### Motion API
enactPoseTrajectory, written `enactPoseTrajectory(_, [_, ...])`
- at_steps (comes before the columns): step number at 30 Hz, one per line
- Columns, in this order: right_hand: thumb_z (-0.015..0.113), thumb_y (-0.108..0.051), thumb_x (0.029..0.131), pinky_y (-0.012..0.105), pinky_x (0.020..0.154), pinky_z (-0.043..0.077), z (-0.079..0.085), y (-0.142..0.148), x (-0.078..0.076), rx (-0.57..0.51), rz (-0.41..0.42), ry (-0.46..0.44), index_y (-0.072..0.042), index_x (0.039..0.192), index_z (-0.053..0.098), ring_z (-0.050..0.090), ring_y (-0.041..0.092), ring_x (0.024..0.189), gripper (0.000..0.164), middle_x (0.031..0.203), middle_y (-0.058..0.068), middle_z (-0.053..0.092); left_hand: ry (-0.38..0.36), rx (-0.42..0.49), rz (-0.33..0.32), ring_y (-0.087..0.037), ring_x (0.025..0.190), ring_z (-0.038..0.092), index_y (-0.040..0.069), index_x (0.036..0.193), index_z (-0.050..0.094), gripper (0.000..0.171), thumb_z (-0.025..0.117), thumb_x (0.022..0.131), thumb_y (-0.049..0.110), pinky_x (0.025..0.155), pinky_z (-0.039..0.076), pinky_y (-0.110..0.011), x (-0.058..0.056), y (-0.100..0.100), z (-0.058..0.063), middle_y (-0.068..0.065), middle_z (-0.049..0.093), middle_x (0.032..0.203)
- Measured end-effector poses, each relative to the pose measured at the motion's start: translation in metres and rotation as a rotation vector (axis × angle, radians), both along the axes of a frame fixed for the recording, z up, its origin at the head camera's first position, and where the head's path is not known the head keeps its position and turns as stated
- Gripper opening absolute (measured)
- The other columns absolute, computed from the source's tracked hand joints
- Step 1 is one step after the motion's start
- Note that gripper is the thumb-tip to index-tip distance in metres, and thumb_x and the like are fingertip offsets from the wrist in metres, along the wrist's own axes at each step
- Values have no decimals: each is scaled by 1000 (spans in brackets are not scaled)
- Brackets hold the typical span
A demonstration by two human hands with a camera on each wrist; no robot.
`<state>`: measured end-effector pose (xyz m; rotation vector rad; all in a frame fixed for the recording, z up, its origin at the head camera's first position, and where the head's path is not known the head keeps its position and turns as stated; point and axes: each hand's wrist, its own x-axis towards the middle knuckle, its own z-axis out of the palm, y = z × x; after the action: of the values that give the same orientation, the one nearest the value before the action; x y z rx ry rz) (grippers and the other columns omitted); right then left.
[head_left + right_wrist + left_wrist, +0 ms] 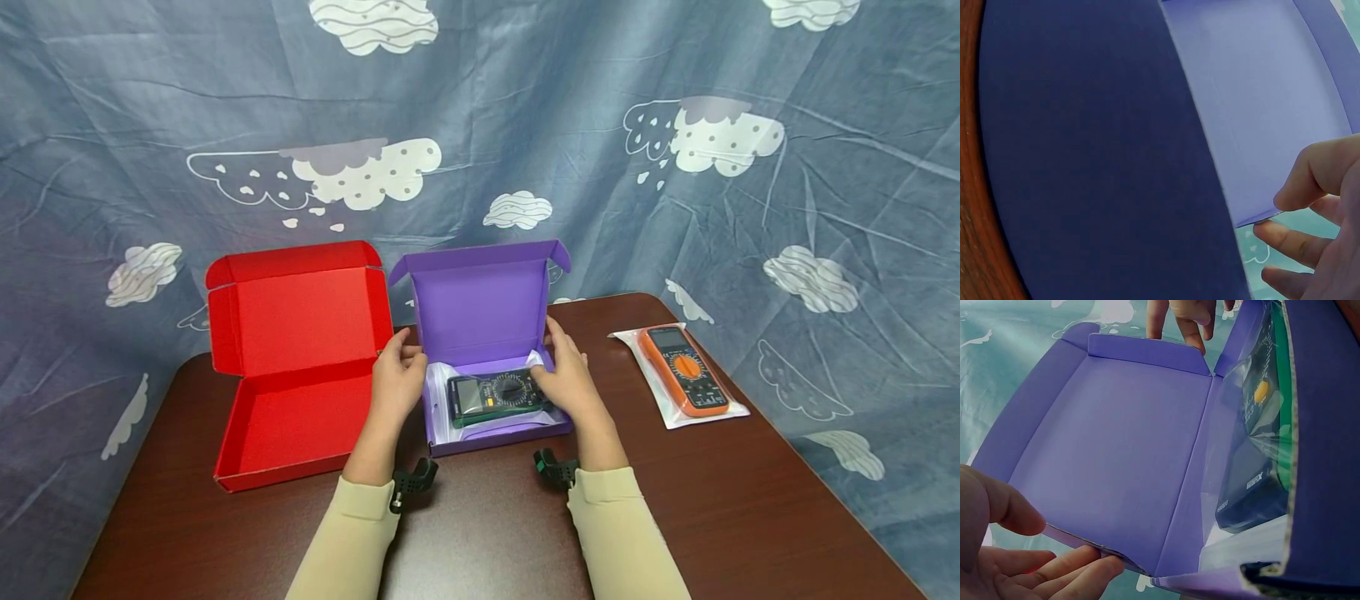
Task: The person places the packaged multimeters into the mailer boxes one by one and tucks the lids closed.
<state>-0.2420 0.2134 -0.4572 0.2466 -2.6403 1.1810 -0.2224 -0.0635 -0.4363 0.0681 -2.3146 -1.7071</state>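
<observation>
An open purple cardboard box (480,304) stands with its lid raised, a dark multimeter (498,396) with a green edge lying in clear plastic inside. At the lid's left side is my left hand (399,375), its thumb and fingers (1088,569) round the side flap. My right hand (566,375) pinches the lid's right side edge, thumb (1294,187) on the inner face and a fingertip behind. In the right wrist view the box's front wall (1097,150) hides the multimeter.
An open red box (300,417) stands left of the purple one, its lid leaning back. Over on the right, an orange multimeter (686,371) lies on a white plastic bag. A cloud-patterned curtain (480,108) hangs behind the brown table (495,517).
</observation>
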Motion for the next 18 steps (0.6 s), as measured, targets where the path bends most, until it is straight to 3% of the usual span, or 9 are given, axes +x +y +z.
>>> enactPoseTrajectory(13, [63, 0, 85, 73, 115, 6, 3, 4, 1, -41, 6, 12, -1, 156, 33, 49, 38, 133, 77, 131, 24, 60, 27, -37, -2, -33, 96, 70, -1, 140, 60, 48, 54, 93, 7, 86, 57, -48, 0, 0, -1, -20, 71, 108])
enactPoseTrajectory(18, [62, 2, 83, 61, 116, 25, 2, 6, 0, -68, 7, 59, 3, 151, 39, 51, 39, 128, 72, 131, 25, 59, 34, -49, 0, -33, 94, 69, -1, 136, 63, 45, 55, 93, 6, 86, 57, -47, 0, 0, 0, -20, 71, 106])
